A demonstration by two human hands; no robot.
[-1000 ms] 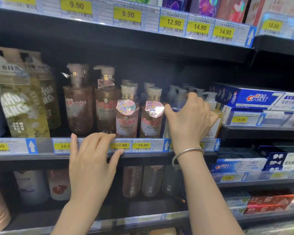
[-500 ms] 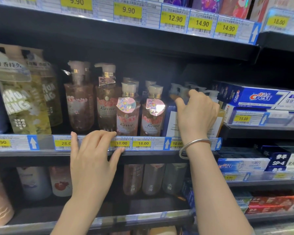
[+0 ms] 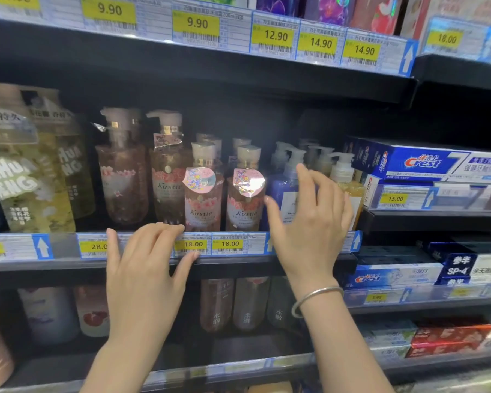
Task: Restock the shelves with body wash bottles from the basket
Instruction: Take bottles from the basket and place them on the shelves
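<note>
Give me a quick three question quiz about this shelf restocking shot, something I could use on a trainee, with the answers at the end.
1. True or false: the right hand is gripping a bottle.
2. Which price shows on the two tags under the front Kirstie bottles? A) 9.90 B) 18.00 C) 15.00
3. Fill in: the left hand rests its fingers on the shelf's ____ rail.

Key
1. False: its fingers are spread and relaxed in front of the purple pump bottle, holding nothing.
2. B
3. price tag
</note>
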